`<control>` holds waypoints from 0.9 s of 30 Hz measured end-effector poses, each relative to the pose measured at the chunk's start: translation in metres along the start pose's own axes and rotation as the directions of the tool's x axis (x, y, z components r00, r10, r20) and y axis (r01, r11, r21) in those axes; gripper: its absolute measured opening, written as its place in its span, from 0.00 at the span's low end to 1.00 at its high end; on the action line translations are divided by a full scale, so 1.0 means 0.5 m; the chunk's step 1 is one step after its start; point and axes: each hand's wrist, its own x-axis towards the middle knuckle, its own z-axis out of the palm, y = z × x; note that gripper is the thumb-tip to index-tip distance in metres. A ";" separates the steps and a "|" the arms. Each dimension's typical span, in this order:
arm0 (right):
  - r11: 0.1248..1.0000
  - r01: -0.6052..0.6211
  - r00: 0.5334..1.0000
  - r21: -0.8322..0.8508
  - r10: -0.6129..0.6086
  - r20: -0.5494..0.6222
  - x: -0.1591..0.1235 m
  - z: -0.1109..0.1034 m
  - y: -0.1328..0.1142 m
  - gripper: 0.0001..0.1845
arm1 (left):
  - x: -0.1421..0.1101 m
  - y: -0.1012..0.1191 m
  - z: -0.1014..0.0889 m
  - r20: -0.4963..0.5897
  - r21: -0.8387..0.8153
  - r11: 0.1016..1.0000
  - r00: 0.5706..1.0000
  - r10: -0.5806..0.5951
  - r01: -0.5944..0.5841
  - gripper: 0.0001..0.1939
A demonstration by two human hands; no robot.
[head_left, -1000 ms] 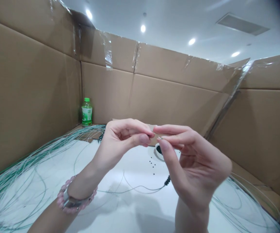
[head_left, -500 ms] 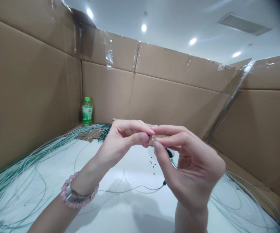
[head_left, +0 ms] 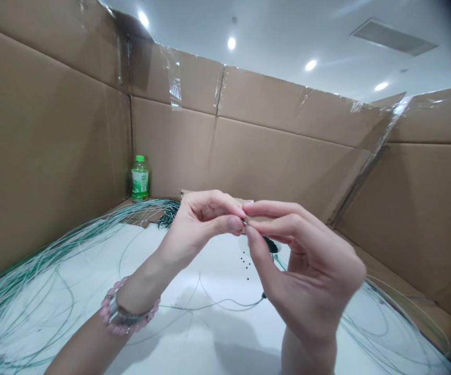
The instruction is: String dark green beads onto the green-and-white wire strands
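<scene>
My left hand [head_left: 202,219] is closed in a pinch on a tiny black bead [head_left: 244,221]. Against it, my right hand [head_left: 303,265] pinches the thin end of a cord [head_left: 246,223] between thumb and fingers, the tip meeting the bead. Whether the tip is inside the hole is too small to tell. Behind my right hand, a white bowl [head_left: 243,241] with black beads [head_left: 271,245] is partly hidden. Several loose black beads [head_left: 248,264] lie on the white surface. A thin looped cord [head_left: 225,301] below my hands has a small black clump [head_left: 263,296] at its right.
Long bundles of green and white cord [head_left: 61,245] sweep along the left side, and more strands [head_left: 381,312] curve at the right. A green-capped bottle [head_left: 140,179] stands in the back left corner. Cardboard walls [head_left: 288,156] enclose the white work surface [head_left: 194,344].
The bead and the cord tip have come together between my fingertips. My right hand has shifted very slightly; otherwise both hands keep their pinches.
</scene>
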 end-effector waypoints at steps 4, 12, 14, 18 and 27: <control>0.999 0.028 1.000 -0.041 -0.027 0.002 0.000 0.000 -0.001 0.13 | -0.003 0.001 0.000 -0.016 0.057 0.998 0.999 0.032 -0.031 0.03; 0.998 0.031 0.999 -0.059 -0.032 -0.016 -0.007 -0.003 0.001 0.13 | -0.006 0.004 0.004 -0.042 0.189 0.971 0.987 0.157 -0.147 0.05; 0.997 0.036 0.999 -0.071 -0.037 -0.014 -0.008 -0.001 0.001 0.13 | -0.005 0.005 0.007 -0.042 0.217 0.960 0.981 0.191 -0.178 0.06; 0.994 0.059 0.998 -0.096 -0.062 -0.031 -0.009 0.001 -0.001 0.13 | -0.005 0.007 0.012 -0.036 0.255 0.945 0.974 0.222 -0.206 0.08; 0.994 0.062 0.997 -0.094 -0.067 -0.045 -0.005 -0.001 -0.001 0.14 | -0.010 0.014 0.015 -0.042 0.343 0.910 0.964 0.261 -0.232 0.08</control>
